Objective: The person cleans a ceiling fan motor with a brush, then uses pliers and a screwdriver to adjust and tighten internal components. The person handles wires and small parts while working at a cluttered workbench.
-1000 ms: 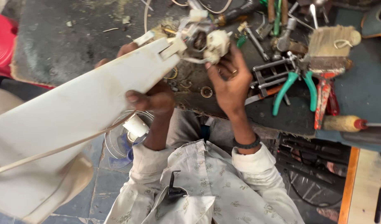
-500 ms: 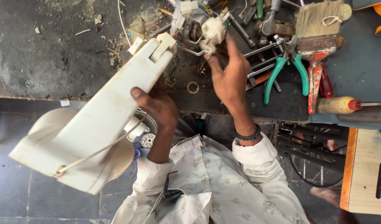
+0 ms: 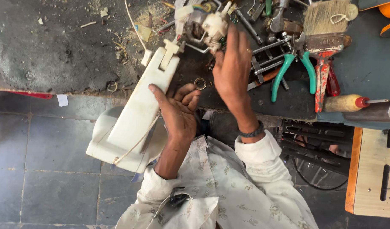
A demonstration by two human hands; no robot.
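Hands are both engaged on a small appliance under disassembly at the edge of the tabletop. Left hand is closed around the long white plastic housing, thumb on its upper face and fingers curled beneath, with the housing angled from the person's lap up onto the tabletop. Right hand reaches to the motor assembly, a white-and-metal unit with coloured wires, lying just past the housing's upper end; the fingertips rest on it, though whether they actually pinch a part cannot be told from this view.

A thin white cord runs along the housing's lower side. A small metal ring lies loose on the tabletop between the two hands. Green-handled pliers, a red-handled tool, a paintbrush and a wooden-handled tool lie to the right, well apart from the work.

Assessment: the step appears to be handling the motor at the housing's mouth. Good practice would be to keep the housing braced firmly against the tabletop, move the motor in line with the housing, avoid straining the wires, and keep the loose ring away from the edge.
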